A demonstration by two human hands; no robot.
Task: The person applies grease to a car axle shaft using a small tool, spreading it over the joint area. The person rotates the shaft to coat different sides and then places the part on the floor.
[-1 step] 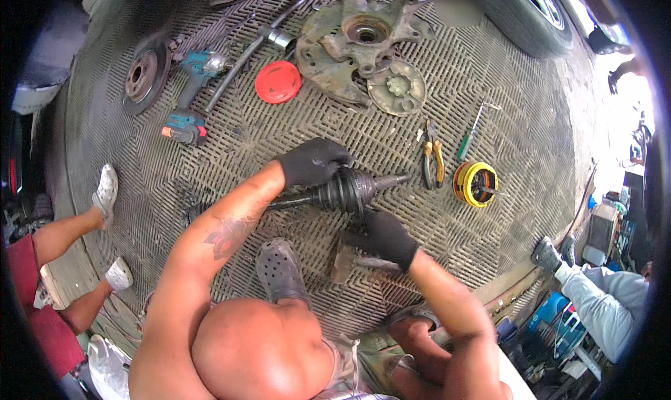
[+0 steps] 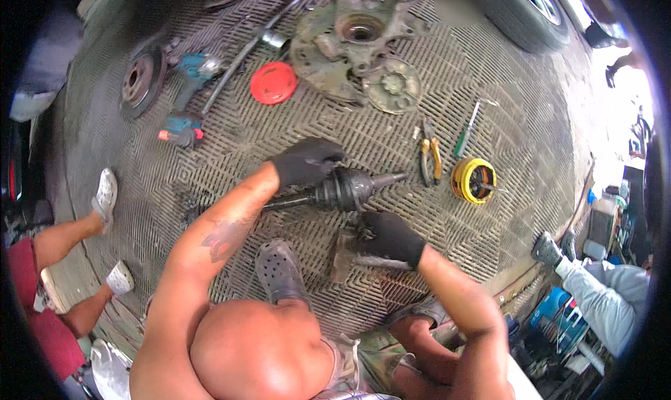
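A black, greasy drive shaft with a ribbed rubber boot [image 2: 342, 189] lies across the mat, its splined tip to the right. My left hand [image 2: 307, 163], in a black glove, is at the boot's far side with fingers bent together; what they hold, if anything, is hidden. My gloved right hand [image 2: 390, 239] is curled at the boot's near right edge, and its fingertips are partly out of sight. Under and beside that hand is a hammer [image 2: 342, 257], its head toward my shoe and its pale handle partly covered. I cannot tell whether the hand touches the handle.
Beyond lie a cordless impact wrench [image 2: 187, 96], a red lid [image 2: 273, 83], a steering knuckle [image 2: 335, 43] and a brake disc [image 2: 143, 82]. To the right are pliers [image 2: 429, 155], a green-handled tool [image 2: 467, 131] and a yellow-rimmed tub [image 2: 474, 180]. Other people's legs [image 2: 77, 222] show at both sides.
The view has shifted slightly. My left fingers sit a little farther from the boot, and my right hand has turned slightly. The drive shaft and hammer have hardly moved.
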